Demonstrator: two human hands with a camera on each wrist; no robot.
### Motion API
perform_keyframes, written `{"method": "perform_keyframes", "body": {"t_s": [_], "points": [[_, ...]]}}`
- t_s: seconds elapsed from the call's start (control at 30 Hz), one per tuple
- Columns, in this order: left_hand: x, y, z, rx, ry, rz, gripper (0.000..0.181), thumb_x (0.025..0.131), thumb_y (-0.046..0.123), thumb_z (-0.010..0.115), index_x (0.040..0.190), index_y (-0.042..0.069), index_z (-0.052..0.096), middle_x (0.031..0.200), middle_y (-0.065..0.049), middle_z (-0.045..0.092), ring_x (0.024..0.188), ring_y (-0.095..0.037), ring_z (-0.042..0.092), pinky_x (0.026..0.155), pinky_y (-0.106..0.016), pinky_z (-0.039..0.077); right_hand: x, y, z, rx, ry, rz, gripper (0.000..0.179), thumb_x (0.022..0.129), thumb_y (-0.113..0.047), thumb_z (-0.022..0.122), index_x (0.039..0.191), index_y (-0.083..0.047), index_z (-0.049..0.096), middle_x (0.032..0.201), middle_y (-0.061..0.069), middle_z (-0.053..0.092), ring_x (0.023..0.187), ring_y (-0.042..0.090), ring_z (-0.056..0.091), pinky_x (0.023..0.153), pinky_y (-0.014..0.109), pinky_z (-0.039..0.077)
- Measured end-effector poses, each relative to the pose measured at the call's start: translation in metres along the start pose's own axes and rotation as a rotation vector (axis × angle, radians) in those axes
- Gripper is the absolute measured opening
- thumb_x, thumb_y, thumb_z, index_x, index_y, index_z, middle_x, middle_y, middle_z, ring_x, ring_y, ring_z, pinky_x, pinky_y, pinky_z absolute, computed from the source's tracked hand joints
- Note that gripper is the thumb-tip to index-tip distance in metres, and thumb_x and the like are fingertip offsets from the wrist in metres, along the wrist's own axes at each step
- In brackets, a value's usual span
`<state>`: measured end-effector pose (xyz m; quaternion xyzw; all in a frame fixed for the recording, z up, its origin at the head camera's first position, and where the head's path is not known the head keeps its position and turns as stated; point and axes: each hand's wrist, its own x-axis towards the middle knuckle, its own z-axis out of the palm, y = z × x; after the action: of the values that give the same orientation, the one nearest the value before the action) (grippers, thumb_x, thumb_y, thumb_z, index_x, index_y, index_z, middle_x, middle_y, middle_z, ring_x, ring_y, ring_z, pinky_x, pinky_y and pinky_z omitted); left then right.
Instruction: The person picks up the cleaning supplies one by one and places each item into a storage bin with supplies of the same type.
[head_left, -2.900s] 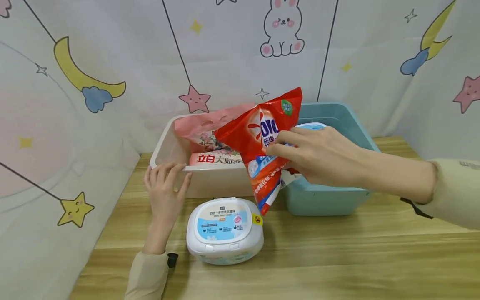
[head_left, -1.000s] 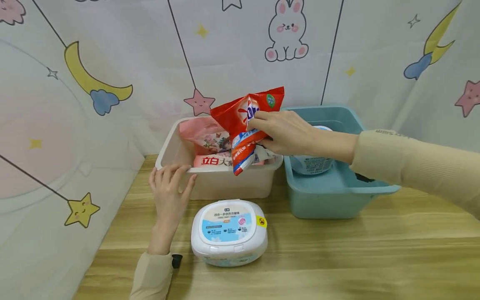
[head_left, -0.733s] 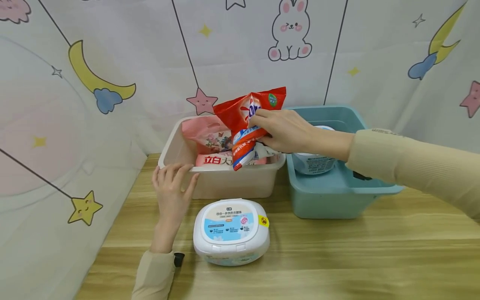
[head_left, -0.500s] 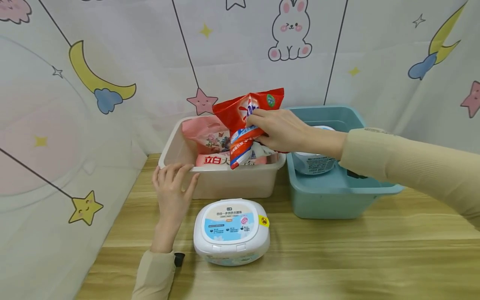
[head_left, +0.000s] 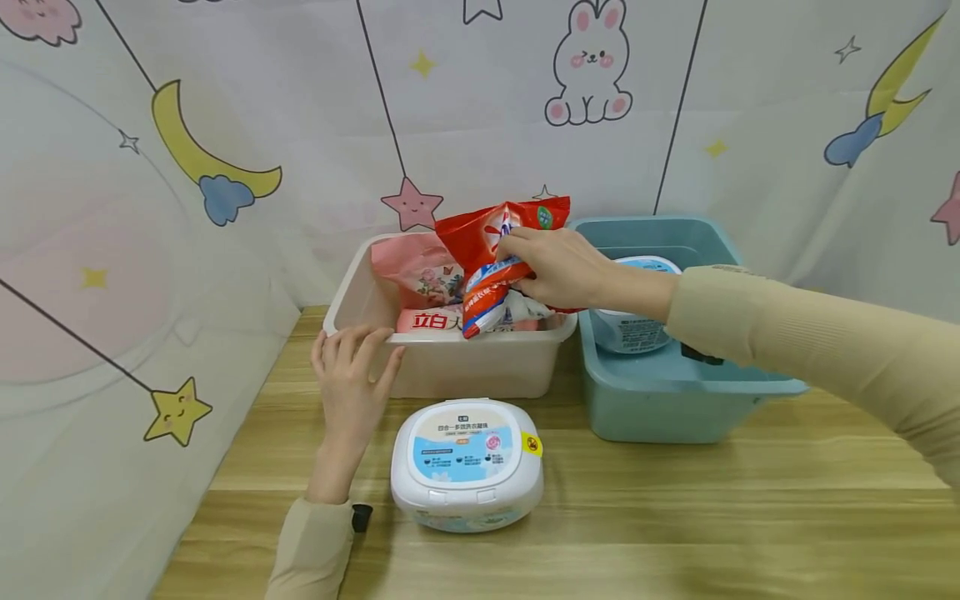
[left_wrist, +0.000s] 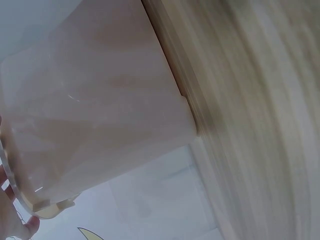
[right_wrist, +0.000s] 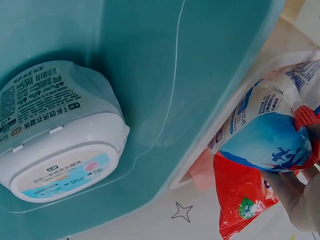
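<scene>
My right hand grips a red bag of laundry detergent by its middle, where it creases. The bag hangs tilted over the right part of a white plastic bin, its lower corner overlapping the front rim in the head view. In the right wrist view the detergent bag shows its blue and white back. Hooked over the bin's front left rim are the fingers of my left hand, thumb on the outside. Inside the white bin lie a pink bag and a pack with red lettering.
A teal bin stands just right of the white one, holding a white laundry-pod tub. A similar white tub with a blue label sits on the wooden table before the bins. A patterned curtain hangs behind.
My right hand has carried the red detergent bag leftward from beside the teal bin to over the white bin, and lowered it slightly. My left hand stays at the rim.
</scene>
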<state>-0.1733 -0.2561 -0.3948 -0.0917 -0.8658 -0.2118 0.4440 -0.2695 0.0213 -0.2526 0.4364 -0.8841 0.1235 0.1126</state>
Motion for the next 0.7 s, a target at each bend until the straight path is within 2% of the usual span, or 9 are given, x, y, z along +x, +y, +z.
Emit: {"method": "perform_keyframes", "body": {"t_s": [0.43, 0.7], "points": [[-0.001, -0.001, 0.002, 0.003, 0.011, 0.008, 0.027, 0.082, 0.019, 0.076, 0.106, 0.008, 0.067, 0.107, -0.015, 0.062, 0.107, -0.035, 0.050, 0.111, -0.061, 0.020, 0.012, 0.003, 0.009, 0.003, -0.069, 0.081, 0.032, 0.085, -0.021, 0.069, 0.114, -0.012, 0.060, 0.117, 0.007, 0.066, 0.088, 0.023, 0.061, 0.074, 0.035, 0.057], [0.000, 0.001, 0.000, 0.010, -0.016, -0.005, 0.027, 0.085, 0.022, 0.073, 0.107, 0.009, 0.067, 0.109, -0.015, 0.061, 0.110, -0.034, 0.049, 0.113, -0.060, 0.018, 0.015, 0.006, 0.015, 0.034, -0.112, 0.148, 0.030, 0.085, -0.022, 0.070, 0.112, -0.012, 0.061, 0.115, 0.007, 0.066, 0.095, 0.023, 0.059, 0.078, 0.036, 0.056]]}}
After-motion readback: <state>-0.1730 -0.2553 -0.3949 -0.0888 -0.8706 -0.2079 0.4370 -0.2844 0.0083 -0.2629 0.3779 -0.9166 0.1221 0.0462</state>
